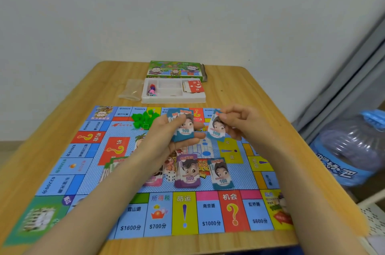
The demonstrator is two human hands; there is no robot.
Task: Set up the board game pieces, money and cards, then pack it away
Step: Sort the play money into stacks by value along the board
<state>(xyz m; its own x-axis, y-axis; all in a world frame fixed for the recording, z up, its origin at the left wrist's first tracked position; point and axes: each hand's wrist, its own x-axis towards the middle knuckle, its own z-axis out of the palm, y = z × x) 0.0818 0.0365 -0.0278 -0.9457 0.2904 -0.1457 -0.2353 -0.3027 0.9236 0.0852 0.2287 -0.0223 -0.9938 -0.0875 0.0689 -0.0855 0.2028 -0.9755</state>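
hands meet above the middle of the board. the left hand (pixel 177 129) lies palm up with its fingers curled under a stack of teal 100 notes (pixel 184 132) and the thumb pressed on the top edge. just beside it, the right hand (pixel 235 121) pinches a single 100 note (pixel 216 130) by its upper corner between thumb and forefinger, its other fingers loosely curled. the note hangs face toward the camera, close to the stack but apart from it.

below the hands, money lies in piles on the game board (pixel 210 213): a purple 500 pile (pixel 188 171), a teal 100 pile (pixel 221 173) to its right, a pink pile (pixel 155 180) partly hidden under the left forearm, and a green-edged pile (pixel 113 164) farther left. a white die (pixel 169 176) sits between the pink and purple piles. a heap of small green houses (pixel 143 119) rests near the board's far edge, beside the left hand.

past the board stands a white plastic tray (pixel 173 99) holding red question-mark cards (pixel 194 86) in its right compartment and coloured pawns (pixel 152 89) in its left. behind it lies the green game box (pixel 175 69), and a clear plastic bag (pixel 131 90) lies left of the tray, all on the wooden desk (pixel 250 92). a blue water bottle (pixel 350 146) stands off to the right.
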